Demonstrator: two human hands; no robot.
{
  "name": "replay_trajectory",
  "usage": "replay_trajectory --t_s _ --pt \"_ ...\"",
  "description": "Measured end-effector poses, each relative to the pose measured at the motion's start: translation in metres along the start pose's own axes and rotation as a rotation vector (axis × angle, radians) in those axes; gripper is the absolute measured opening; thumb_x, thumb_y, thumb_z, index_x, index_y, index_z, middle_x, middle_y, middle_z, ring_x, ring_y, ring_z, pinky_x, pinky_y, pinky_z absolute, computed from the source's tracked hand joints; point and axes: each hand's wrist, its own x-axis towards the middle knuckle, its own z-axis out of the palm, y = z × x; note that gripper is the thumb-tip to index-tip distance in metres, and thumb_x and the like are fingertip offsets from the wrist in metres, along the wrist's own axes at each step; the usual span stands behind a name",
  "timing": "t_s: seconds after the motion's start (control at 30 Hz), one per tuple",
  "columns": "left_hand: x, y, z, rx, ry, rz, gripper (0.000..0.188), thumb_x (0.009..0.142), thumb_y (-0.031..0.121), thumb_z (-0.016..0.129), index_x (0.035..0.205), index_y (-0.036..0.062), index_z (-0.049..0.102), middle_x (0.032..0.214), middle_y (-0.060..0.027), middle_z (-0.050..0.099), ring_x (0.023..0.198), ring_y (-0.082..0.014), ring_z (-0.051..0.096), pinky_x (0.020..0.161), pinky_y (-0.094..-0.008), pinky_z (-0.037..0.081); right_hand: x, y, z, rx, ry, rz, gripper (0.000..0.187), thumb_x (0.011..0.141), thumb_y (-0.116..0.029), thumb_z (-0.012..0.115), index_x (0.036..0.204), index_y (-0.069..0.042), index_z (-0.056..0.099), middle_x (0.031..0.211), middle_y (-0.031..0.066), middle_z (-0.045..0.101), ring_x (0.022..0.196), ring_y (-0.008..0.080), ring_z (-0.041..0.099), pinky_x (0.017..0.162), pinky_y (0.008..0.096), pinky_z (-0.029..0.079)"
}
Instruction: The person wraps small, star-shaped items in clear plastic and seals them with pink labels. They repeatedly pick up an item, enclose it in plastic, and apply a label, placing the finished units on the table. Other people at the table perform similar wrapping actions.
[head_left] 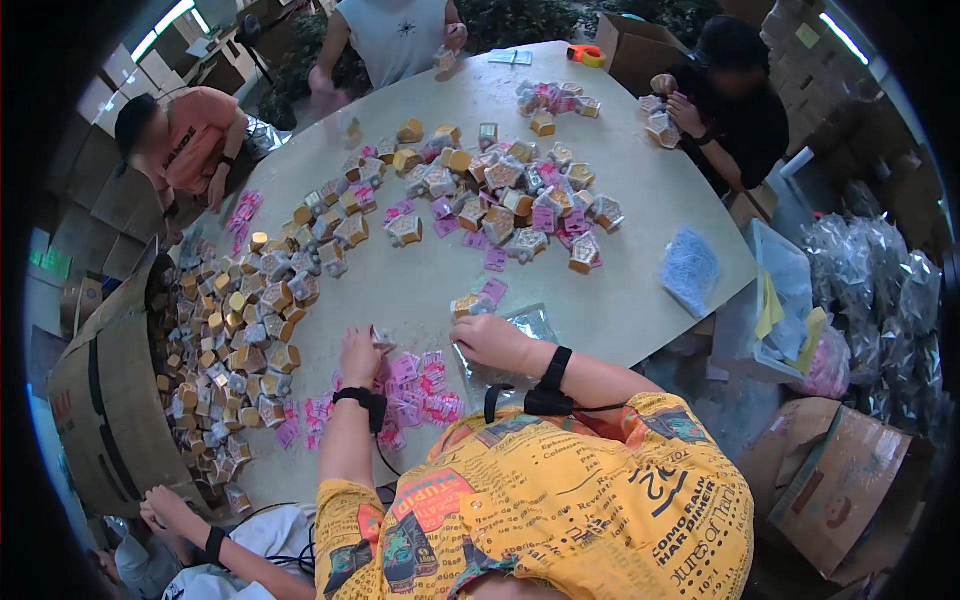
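Above the near edge of the table, my left hand (pixel 362 357) is closed, its fingertips pinching a small pale piece too small to name. Pink printed cards (pixel 405 390) are spread just to its right and nearer to me. My right hand (pixel 495 341) is curled with its fingertips down; what they hold, if anything, is hidden. Just beyond its knuckles lies a gold-and-white faceted trinket (pixel 468 305) in clear wrap, beside a pink card (pixel 493 290). A clear plastic bag (pixel 535 325) lies flat partly beneath my right hand and wrist.
Wrapped gold-and-white trinkets are heaped at the table's centre (pixel 500 185) and left (pixel 250 330), beside a tipped cardboard box (pixel 120 390). A bag of pale bluish pieces (pixel 689 271) lies right. An orange tape dispenser (pixel 586 56) sits far back. Several co-workers surround the table.
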Motion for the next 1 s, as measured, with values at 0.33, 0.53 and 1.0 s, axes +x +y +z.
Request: replay_trajectory --t_s 0.33,0.53,1.0 --pt "0.007 -0.002 -0.009 -0.744 0.189 0.0 0.049 0.074 0.021 0.073 0.115 0.0014 0.056 0.103 -0.012 0.063 0.094 -0.0223 0.061 0.08 -0.0345 0.049 0.023 -0.003 -0.023 0.075 0.167 0.015 0.011 0.076 -0.012 0.06 0.08 -0.002 0.063 0.076 0.0152 0.061 0.072 0.0323 0.061 0.066 0.0399 0.049" --pt "-0.015 0.071 -0.076 -1.124 0.152 0.108 0.043 0.077 0.009 0.07 0.117 0.0032 0.056 0.109 -0.0094 0.061 0.096 -0.0185 0.06 0.082 -0.0323 0.048 0.043 -0.027 -0.062 0.131 0.249 -0.007 0.006 0.074 -0.005 0.062 0.078 -0.001 0.061 0.072 0.015 0.061 0.064 0.0322 0.06 0.058 0.0372 0.049" --pt "-0.027 0.084 -0.081 -1.332 0.107 0.184 0.043 0.075 0.006 0.071 0.115 0.008 0.057 0.111 -0.0028 0.059 0.1 -0.015 0.057 0.087 -0.0331 0.046 0.059 -0.038 -0.075 -0.06 0.199 -0.151 0.006 0.075 -0.002 0.063 0.079 0.0 0.059 0.071 0.0137 0.058 0.064 0.0305 0.06 0.057 0.0354 0.048"
